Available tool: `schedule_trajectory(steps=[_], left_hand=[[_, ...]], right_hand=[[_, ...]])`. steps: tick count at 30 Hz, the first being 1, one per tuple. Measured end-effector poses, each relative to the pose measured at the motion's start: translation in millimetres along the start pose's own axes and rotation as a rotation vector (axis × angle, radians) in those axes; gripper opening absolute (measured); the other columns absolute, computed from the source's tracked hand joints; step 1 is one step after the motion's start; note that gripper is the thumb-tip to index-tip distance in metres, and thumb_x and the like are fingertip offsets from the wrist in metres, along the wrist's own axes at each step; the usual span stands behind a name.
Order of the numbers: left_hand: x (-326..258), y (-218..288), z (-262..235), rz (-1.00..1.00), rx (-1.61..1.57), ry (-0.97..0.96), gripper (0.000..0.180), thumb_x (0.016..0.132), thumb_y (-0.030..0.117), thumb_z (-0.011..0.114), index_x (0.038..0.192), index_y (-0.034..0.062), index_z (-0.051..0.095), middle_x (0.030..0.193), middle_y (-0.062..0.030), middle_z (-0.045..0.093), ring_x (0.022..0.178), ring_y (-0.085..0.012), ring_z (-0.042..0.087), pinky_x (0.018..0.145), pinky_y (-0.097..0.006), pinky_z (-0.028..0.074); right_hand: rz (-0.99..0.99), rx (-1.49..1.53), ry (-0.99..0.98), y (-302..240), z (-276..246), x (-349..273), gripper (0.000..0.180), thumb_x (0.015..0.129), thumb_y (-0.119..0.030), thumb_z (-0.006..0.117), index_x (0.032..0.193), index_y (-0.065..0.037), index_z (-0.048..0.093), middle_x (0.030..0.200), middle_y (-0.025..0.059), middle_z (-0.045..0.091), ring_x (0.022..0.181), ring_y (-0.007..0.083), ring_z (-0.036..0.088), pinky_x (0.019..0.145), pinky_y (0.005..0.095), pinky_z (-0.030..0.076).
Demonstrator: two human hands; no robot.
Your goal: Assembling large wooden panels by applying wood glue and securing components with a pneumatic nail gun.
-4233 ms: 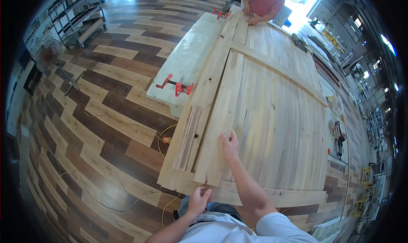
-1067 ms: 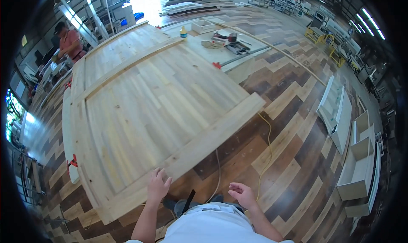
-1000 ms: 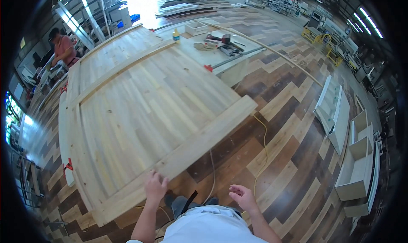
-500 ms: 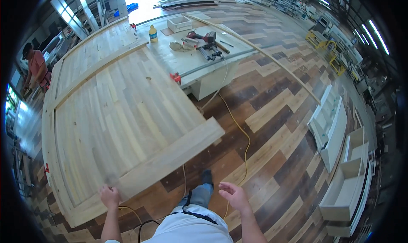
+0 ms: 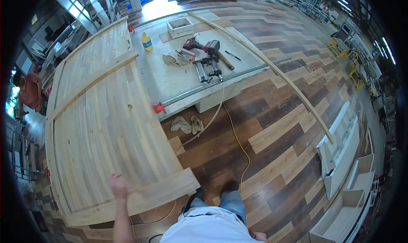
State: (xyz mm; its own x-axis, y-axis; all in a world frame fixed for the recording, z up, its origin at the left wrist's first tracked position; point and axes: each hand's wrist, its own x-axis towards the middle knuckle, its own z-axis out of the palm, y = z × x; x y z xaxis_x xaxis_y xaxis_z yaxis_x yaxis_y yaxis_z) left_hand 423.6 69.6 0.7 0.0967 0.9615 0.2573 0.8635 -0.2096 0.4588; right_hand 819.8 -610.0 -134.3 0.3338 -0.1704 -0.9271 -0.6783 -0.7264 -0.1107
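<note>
A large pale wooden panel (image 5: 106, 128), built of glued strips with boards along its edges, stretches across the left side. Over its near end is my left hand (image 5: 118, 186), smeared by motion; its fingers look curled, but I cannot tell whether it touches the wood. The near edge board (image 5: 170, 186) lies just right of that hand. My right hand (image 5: 259, 235) shows only in part at the lower edge, beside my white shirt, with its fingers mostly hidden.
A work table (image 5: 157, 81) carries a red cordless tool (image 5: 208, 46), a nail gun (image 5: 207, 67), a hammer (image 5: 226, 61), a yellow bottle (image 5: 146, 42) and an open box (image 5: 180, 27). A long strip (image 5: 276, 71) overhangs it. A yellow cable (image 5: 240, 145) crosses the floor. Another person (image 5: 32, 92) stands left.
My view has shifted toward the table. My left hand has left the panel's near edge and moved inward over it. My right hand has dropped from open view to the lower edge.
</note>
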Motion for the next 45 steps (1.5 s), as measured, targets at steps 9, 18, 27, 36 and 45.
schedule_trajectory(steps=[9, 18, 27, 36, 45], left_hand=[[-50, 256, 79, -0.237, -0.017, -0.369, 0.042, 0.079, 0.019, 0.066, 0.116, 0.0019, 0.061, 0.139, -0.0229, 0.046, 0.125, -0.0388, 0.048, 0.106, -0.045, 0.038], [-75, 276, 111, -0.36, 0.077, -0.226, 0.046, 0.07, 0.02, 0.067, 0.113, 0.0037, 0.064, 0.127, -0.0193, 0.056, 0.122, -0.0357, 0.05, 0.116, -0.049, 0.026], [-58, 297, 132, -0.634, 0.009, -0.056, 0.033, 0.07, 0.011, 0.064, 0.102, 0.0022, 0.067, 0.117, -0.0157, 0.063, 0.113, -0.0352, 0.056, 0.113, -0.048, 0.029], [11, 393, 120, -0.9, 0.092, -0.102, 0.035, 0.087, 0.017, 0.058, 0.119, 0.0014, 0.063, 0.126, -0.0229, 0.058, 0.116, -0.0404, 0.053, 0.099, -0.044, 0.043], [-3, 457, 204, -1.042, -0.029, -0.137, 0.031, 0.091, 0.02, 0.06, 0.114, -0.0002, 0.066, 0.113, -0.0193, 0.066, 0.108, -0.0332, 0.061, 0.095, -0.037, 0.047]], right_hand=[[-0.587, -0.558, 0.053, -419, -62, 90, 0.018, 0.087, -0.018, 0.051, 0.079, -0.008, 0.064, 0.069, 0.0053, 0.06, 0.055, 0.0162, 0.056, 0.051, 0.0336, 0.049], [-0.917, 0.044, -0.182, -798, -20, 5, 0.026, 0.093, -0.016, 0.062, 0.116, -0.006, 0.06, 0.084, -0.0004, 0.062, 0.064, 0.0065, 0.055, 0.055, 0.0233, 0.048], [-1.003, -0.077, -0.467, -901, 125, -120, 0.029, 0.091, -0.021, 0.066, 0.114, -0.005, 0.065, 0.095, 0.0035, 0.068, 0.075, 0.0112, 0.062, 0.065, 0.0261, 0.054], [-1.083, -0.147, -0.681, -1117, 269, -185, 0.028, 0.091, -0.023, 0.063, 0.113, -0.005, 0.064, 0.092, 0.0029, 0.067, 0.072, 0.0101, 0.062, 0.065, 0.0254, 0.054], [-0.918, -0.133, -0.678, -1302, 468, -183, 0.068, 0.086, -0.047, 0.063, 0.137, -0.009, 0.04, 0.114, 0.0164, 0.057, 0.075, 0.0212, 0.058, 0.063, 0.0334, 0.053]])
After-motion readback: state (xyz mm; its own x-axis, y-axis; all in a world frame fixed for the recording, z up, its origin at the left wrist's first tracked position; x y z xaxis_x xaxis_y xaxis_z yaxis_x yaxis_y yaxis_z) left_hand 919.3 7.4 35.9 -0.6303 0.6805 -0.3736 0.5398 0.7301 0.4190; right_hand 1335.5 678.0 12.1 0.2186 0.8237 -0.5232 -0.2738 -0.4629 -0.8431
